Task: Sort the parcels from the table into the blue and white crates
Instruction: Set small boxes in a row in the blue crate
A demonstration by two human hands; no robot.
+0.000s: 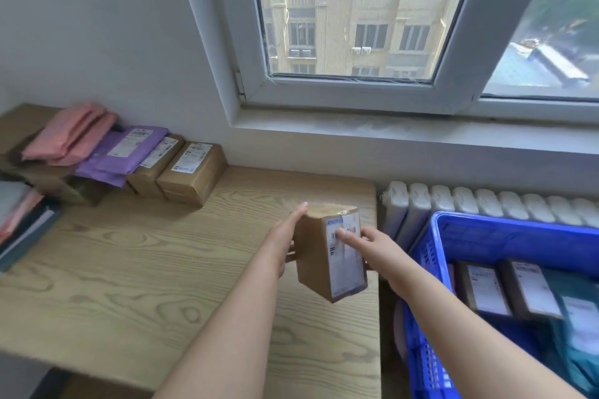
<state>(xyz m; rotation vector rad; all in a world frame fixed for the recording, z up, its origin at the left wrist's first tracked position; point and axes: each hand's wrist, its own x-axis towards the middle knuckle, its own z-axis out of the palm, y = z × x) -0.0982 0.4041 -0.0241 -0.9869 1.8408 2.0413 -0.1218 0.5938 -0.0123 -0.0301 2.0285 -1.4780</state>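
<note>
A brown cardboard parcel (319, 254) with a white label is held up on end above the right part of the wooden table (129, 262). My left hand (285, 246) grips its left side, fingers along the box. My right hand (359, 241) holds its right side, with the thumb on the label. The blue crate (434, 269) stands to the right, below table height, with several parcels inside. More parcels lie at the table's far left: brown boxes (191, 172), a purple mailer (123, 152) and pink mailers (71, 133). No white crate is in view.
A white radiator (486, 204) runs behind the blue crate under the window sill (405, 136). A stack of flat mailers (22, 223) sits at the table's left edge. The wall closes the table's far side.
</note>
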